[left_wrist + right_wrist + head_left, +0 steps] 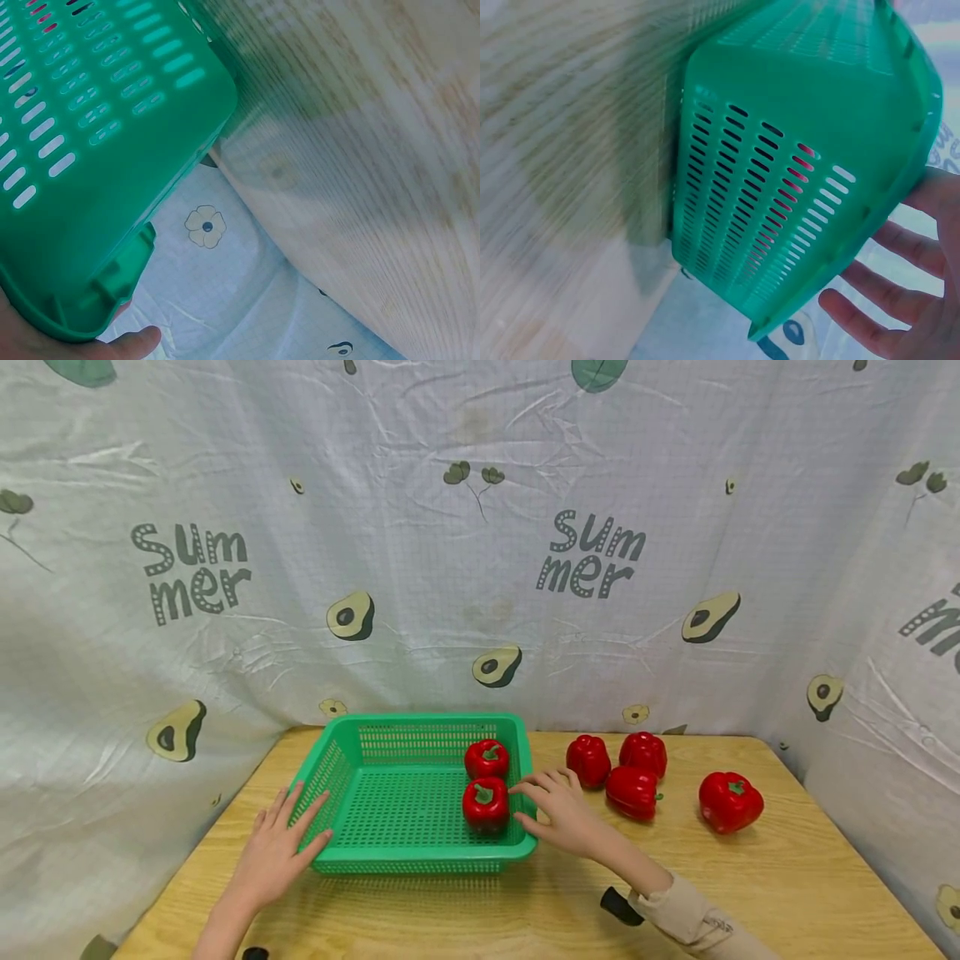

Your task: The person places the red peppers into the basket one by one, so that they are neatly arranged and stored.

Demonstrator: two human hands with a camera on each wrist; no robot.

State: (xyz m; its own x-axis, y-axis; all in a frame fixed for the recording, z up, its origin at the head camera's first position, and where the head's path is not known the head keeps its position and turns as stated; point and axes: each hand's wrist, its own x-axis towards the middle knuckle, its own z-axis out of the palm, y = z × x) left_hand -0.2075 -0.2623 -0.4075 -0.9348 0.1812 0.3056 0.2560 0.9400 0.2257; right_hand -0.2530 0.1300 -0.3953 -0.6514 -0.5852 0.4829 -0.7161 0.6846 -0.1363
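A green slotted basket (420,722) sits on the wooden table (787,877). Two red bell peppers (487,758) (485,803) lie inside it along its right wall. My left hand (281,843) rests with spread, straight fingers on the basket's front left rim. My right hand (558,810) touches the right rim with relaxed fingers, just beside the nearer pepper. In the left wrist view the basket's corner (90,150) fills the frame above my thumb (127,343). In the right wrist view my straight fingers (900,300) lie against the basket's wall (780,150), with red showing through the slots.
Several more red peppers lie on the table right of the basket: a cluster of three (588,760) (643,752) (633,792) and one apart (730,801). A white avocado-print cloth (480,568) hangs behind and around the table.
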